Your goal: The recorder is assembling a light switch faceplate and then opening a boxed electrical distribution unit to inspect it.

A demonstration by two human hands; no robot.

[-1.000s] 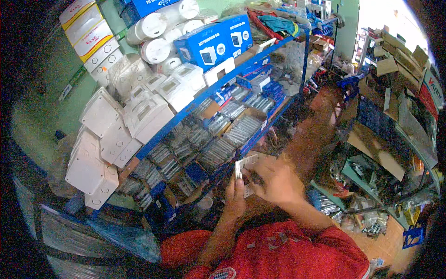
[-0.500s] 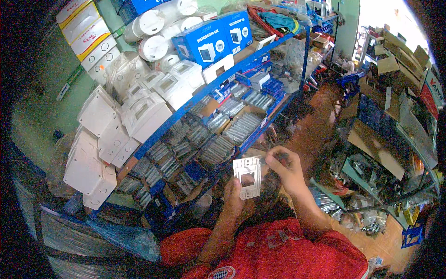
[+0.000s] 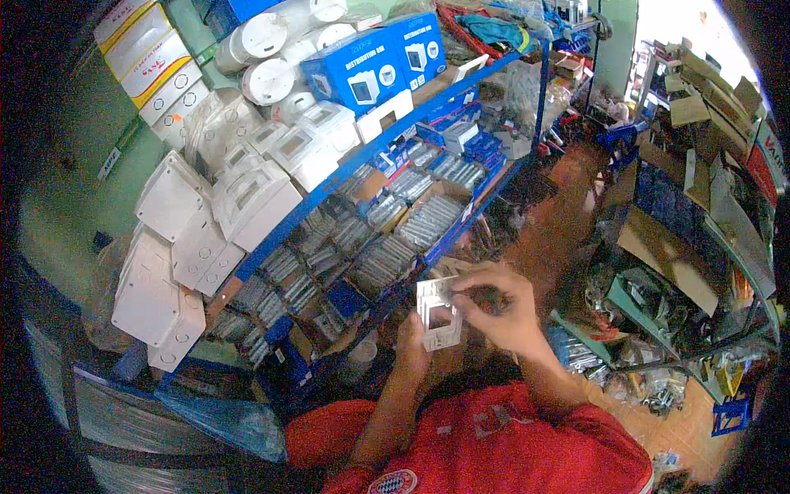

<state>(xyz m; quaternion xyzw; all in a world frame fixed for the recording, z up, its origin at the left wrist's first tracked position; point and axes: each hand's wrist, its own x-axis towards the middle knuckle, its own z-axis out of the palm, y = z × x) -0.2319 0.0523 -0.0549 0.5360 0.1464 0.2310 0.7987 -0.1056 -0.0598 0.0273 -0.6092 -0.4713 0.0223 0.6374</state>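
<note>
A small white rectangular plastic frame (image 3: pixel 448 336) with a square opening, like a wall switch plate, is held upright in front of my chest. My left hand (image 3: pixel 414 342) is closed on its left edge, the thumb lying along the near face. At the upper right of the frame is my right hand (image 3: pixel 504 311), its thumb and forefinger pinched together against or just over the face. Whatever lies between those fingertips is too small or too hidden to make out.
A blue shelf rack (image 3: pixel 333 183) runs diagonally on the left, holding several white junction boxes (image 3: pixel 169 284), blue cartons (image 3: pixel 355 76) and trays of packed parts (image 3: pixel 432 221). Cardboard and loose goods fill a rack (image 3: pixel 666 259) on the right, beyond a brown floor strip (image 3: pixel 568 210).
My right hand has come left and slightly down, so its fingertips now meet the frame's upper right. The frame has turned slightly in my left hand.
</note>
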